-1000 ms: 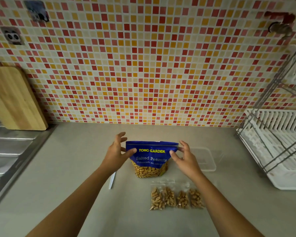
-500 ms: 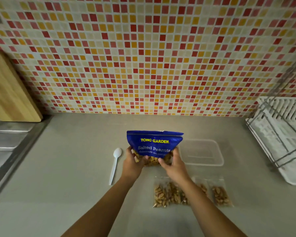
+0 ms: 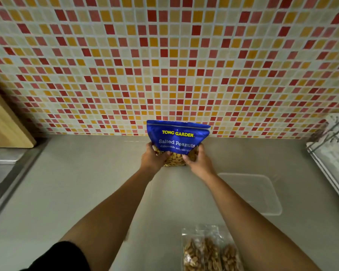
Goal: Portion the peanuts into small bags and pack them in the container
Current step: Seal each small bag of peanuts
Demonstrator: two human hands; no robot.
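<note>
A blue "Salted Peanuts" pouch point(image 3: 177, 136) stands upright near the tiled wall, its clear lower window full of peanuts. My left hand point(image 3: 152, 159) grips its lower left side and my right hand point(image 3: 199, 162) grips its lower right side. Small clear bags of peanuts point(image 3: 209, 251) lie side by side at the near edge, partly under my right forearm. A clear, shallow plastic container point(image 3: 270, 202) sits to the right of my right arm with nothing visible in it. The white spoon is hidden behind my left arm.
A white dish rack point(image 3: 333, 153) stands at the right edge. A steel sink drainboard point(image 3: 2, 169) and a wooden cutting board point(image 3: 6, 124) are at the left. The grey counter point(image 3: 82, 182) runs back to the mosaic wall.
Both hands slid from the pouch's top to its lower sides and carried it away from me toward the wall. The small bags and container now lie nearer me.
</note>
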